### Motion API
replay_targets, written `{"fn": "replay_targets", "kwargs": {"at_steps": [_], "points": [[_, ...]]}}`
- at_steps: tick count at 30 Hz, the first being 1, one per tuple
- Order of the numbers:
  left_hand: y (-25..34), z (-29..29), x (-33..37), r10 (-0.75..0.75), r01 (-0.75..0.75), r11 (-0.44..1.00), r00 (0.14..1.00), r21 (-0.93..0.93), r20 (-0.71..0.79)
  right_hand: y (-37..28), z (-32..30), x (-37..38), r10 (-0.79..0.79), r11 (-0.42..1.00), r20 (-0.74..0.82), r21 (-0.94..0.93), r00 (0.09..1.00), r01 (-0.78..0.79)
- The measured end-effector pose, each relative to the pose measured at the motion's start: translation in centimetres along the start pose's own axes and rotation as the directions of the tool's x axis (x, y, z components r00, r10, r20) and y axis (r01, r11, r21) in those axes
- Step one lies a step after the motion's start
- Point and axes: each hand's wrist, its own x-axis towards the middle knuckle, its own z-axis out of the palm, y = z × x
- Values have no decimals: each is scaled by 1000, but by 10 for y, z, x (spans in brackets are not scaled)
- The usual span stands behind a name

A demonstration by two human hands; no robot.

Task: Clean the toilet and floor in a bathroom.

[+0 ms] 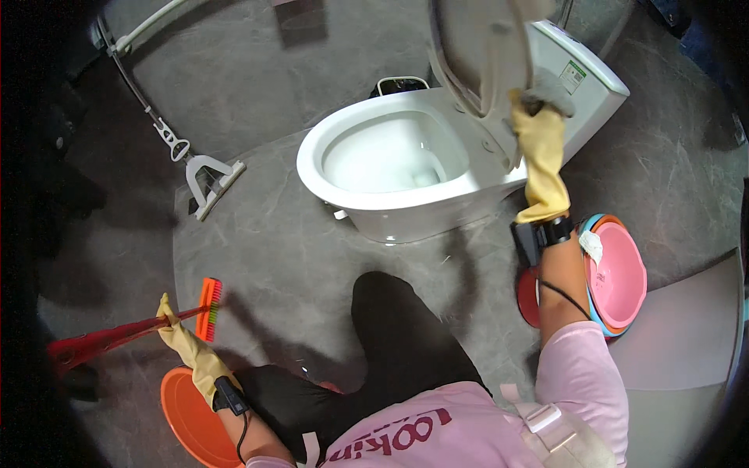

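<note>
My left hand (178, 329), in a yellow rubber glove, is closed around the red handle of a scrub brush (209, 310) with an orange head and green and orange bristles. At the toilet (343, 201), my gloved right hand (540, 129) is closed on a grey cloth (551, 95); its exact shape is blurred. That hand is beside the raised toilet seat and lid (488, 58), and I cannot tell whether the cloth touches them. The white bowl (374, 160) stands uncovered, with its cistern (589, 70) behind the lid.
An orange basin (187, 413) sits by my left forearm. Stacked basins, pink (620, 273) on top with a white cloth on the rim, stand at the right. A squeeze mop (207, 179) leans at the far left. Behind the bowl is a small bin (402, 84).
</note>
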Motion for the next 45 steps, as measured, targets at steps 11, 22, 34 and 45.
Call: {"fn": "replay_targets", "kwargs": {"at_steps": [11, 22, 34, 45], "points": [[-9, -15, 5, 36, -34, 999, 998, -38, 45, -15, 43, -92, -559, 819, 171, -37, 811, 572], [31, 5, -9, -34, 35, 998, 999, -61, 29, 14, 73, -151, -639, 736, 428, 102, 639, 669], [12, 5, -5, -40, 41, 999, 998, -14, 58, 18, 49, -70, -225, 970, 316, -20, 922, 243], [30, 2, -14, -32, 35, 998, 997, -49, 71, -114, 172, -123, -496, 835, 764, 288, 413, 470]]}}
